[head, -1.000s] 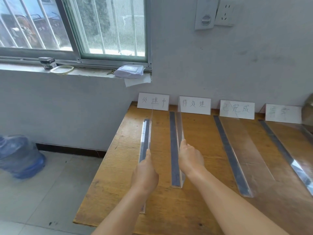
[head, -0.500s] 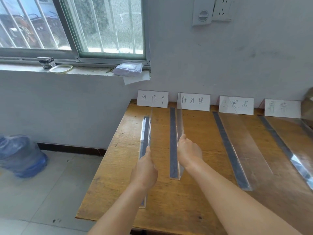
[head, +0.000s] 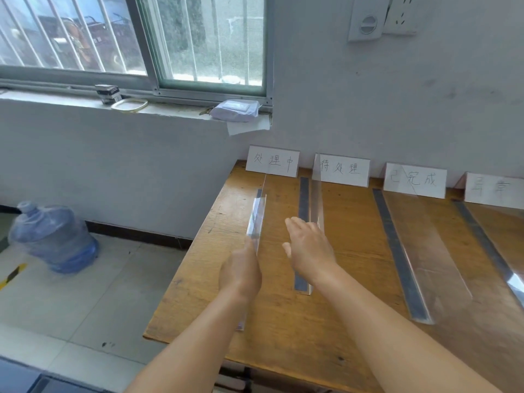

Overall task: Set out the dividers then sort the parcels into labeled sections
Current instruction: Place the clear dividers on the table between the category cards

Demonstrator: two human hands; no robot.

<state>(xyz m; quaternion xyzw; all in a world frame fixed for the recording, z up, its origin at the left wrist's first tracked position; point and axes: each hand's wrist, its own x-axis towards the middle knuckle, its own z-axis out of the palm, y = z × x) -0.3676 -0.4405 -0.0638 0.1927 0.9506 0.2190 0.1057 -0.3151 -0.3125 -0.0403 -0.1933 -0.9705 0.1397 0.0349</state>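
Note:
Several clear acrylic dividers with grey base strips run front to back on the wooden table (head: 198, 285). My left hand (head: 241, 275) grips the near top edge of the leftmost divider (head: 258, 217), which stands upright at the table's left side. My right hand (head: 309, 248) hovers with fingers straight between that divider and the second divider (head: 316, 199), touching neither. A third divider (head: 425, 245) and a fourth divider (head: 499, 251) stand further right. Handwritten paper labels (head: 272, 164) lean on the wall behind the sections. No parcels are in view.
The table's left edge drops to a tiled floor where a blue water bottle (head: 54, 239) stands. The window sill holds a white packet (head: 235, 109), a tape ring and a small box. A wall socket (head: 399, 15) sits above the table.
My right hand has let go of the second divider and moved left with its fingers spread. My left hand has stayed on the leftmost divider.

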